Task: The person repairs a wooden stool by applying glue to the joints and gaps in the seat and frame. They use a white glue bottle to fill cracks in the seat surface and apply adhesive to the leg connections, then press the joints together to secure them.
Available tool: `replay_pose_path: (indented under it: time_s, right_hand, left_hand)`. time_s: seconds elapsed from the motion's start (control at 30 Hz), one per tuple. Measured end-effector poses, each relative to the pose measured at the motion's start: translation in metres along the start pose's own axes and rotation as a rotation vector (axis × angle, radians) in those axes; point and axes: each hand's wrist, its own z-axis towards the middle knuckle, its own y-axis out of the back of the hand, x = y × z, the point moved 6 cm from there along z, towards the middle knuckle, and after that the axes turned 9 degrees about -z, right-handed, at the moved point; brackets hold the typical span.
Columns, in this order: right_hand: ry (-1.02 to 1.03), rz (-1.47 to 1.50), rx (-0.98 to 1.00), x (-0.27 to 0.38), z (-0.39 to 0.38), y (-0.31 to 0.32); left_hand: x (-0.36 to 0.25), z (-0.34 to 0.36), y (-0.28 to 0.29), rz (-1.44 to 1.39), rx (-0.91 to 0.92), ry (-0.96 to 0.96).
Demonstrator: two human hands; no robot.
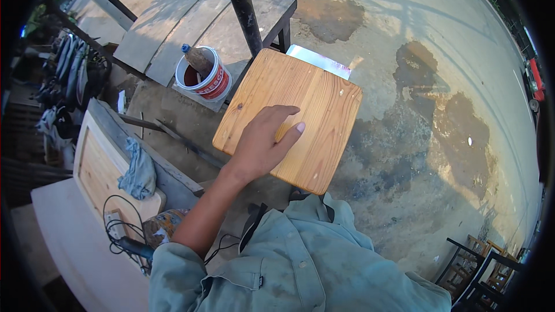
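— Sunlit concrete ground [404, 0] stretches out before us, with a dark brown patch [415, 66] at 2 o'clock from the wooden board. Where do we find that board [318, 121]?

— Near the middle of our view, turned askew, its rounded lowest corner toward 5 o'clock.

— And our left hand [259, 144]?

— It comes in from 7 o'clock, palm down over the board. Its fingers [276, 113] reach toward 1 o'clock, the thumb spread well apart from them. What lies under the palm is hidden from us.

— Our right hand?

— Out of view, so we cannot tell how its fingers stand.

— What do we see around the board?

— At 1 o'clock, a shiny strip [318, 62] just beside its edge. At 10, a white-and-red bucket [217, 84] with a blue-capped bottle [199, 62] in it, near the grey desk [179, 14] at 11. Toward 8, a blue cloth [139, 172] lies on a pale-framed panel [95, 159], near a corded tool [136, 247].
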Motion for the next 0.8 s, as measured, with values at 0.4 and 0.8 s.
replay_pose_path:
  time_s: [0.4,0.8]
  right_hand:
    - [0.287,0.967,-0.106,0.06,-0.047,0.016]
    - [0.597,1.348,-0.301,0.152,-0.168,0.206]
  left_hand:
    - [0.063,0.151,-0.141,0.577,0.266,-0.166]
    - [0.072,0.054,-0.106,0.674,0.064,-0.07]
